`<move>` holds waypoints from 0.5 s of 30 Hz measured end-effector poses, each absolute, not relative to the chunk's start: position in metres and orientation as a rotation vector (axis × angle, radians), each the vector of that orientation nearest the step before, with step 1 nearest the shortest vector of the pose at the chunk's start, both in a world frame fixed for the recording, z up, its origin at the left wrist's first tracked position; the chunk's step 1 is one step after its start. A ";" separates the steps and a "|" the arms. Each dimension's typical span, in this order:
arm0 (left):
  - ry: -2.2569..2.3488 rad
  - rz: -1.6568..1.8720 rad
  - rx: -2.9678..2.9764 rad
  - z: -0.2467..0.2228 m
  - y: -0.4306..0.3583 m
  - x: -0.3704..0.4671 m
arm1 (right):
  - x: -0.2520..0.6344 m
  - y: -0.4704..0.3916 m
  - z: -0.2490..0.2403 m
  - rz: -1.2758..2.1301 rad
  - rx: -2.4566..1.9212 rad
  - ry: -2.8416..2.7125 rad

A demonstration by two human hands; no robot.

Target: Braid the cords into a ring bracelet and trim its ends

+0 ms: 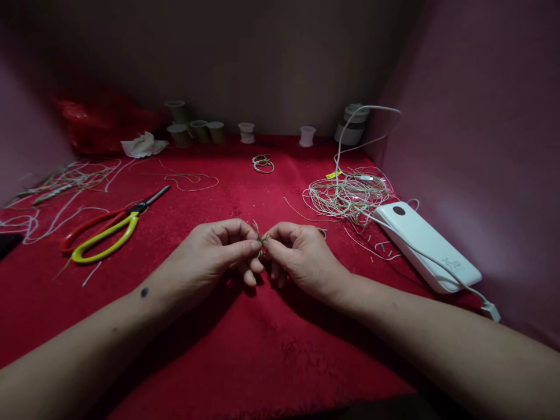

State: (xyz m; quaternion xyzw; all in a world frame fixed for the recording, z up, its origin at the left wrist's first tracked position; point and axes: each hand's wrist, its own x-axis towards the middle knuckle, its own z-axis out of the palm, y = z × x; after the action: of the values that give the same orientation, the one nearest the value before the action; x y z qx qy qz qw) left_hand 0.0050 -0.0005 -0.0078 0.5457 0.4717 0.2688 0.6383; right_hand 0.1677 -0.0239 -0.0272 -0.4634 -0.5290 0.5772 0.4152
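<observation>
Near the middle of the red cloth, my left hand (pixel 231 248) and my right hand (pixel 300 254) meet fingertip to fingertip. Between them is a small knotted piece of green cord (pixel 261 239), with short ends sticking up and a loop hanging below. Thumb and forefinger of each hand are pinched on it. The fingers cover part of the cord, so the shape of the knot is hard to make out. A finished-looking cord bracelet (pixel 263 168), green and white, lies on the cloth beyond my hands.
Scissors (pixel 105 230) with red and yellow handles lie left, by loose cords (pixel 70 181). To the right are a tangled cord bundle (pixel 345 195) and a white power bank (pixel 431 248) with a cable. Several spools (pixel 179 134), a tissue (pixel 144 144) and a lidded container (pixel 351 125) stand behind.
</observation>
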 end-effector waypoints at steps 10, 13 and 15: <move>1.201 0.714 1.366 0.003 0.002 -0.002 | 0.168 -0.020 -0.024 1.563 -1.170 -1.239; 1.208 0.742 1.351 0.004 0.003 -0.003 | 0.169 -0.019 -0.023 1.577 -1.170 -1.214; 1.207 0.767 1.329 0.004 0.004 -0.003 | 0.169 -0.019 -0.022 1.582 -1.176 -1.211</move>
State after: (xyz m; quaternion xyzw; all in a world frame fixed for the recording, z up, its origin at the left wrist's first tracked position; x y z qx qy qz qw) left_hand -0.0035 0.0037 0.0042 0.5639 0.5120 0.3253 0.5604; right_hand 0.1690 -0.0194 -0.0219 -0.4652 -0.4791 0.6262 0.4024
